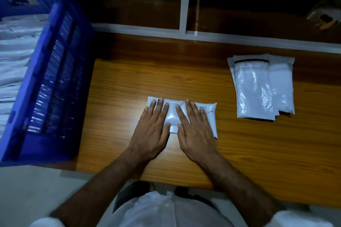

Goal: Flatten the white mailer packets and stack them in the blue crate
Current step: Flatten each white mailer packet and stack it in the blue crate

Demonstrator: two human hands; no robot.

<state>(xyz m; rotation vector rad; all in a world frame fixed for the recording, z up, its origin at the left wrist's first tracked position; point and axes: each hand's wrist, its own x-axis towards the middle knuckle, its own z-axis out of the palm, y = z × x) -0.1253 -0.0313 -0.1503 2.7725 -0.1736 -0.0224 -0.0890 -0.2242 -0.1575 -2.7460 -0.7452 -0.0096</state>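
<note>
A white mailer packet (173, 116) lies crosswise on the wooden table (129, 83), near its front edge. My left hand (153, 131) presses flat on the packet's left half, fingers straight and spread. My right hand (193, 132) presses flat on its right half, side by side with the left. A small pile of white mailer packets (262, 86) lies on the table to the right, apart from both hands. The blue crate (53, 79) stands at the left with white packets (16, 55) stacked inside.
A white-framed shelf unit (184, 5) runs along the table's back edge, with dark compartments behind. A yellow and black object (326, 22) sits on the shelf at far right. A white bag (166, 208) lies on my lap below the table's front edge.
</note>
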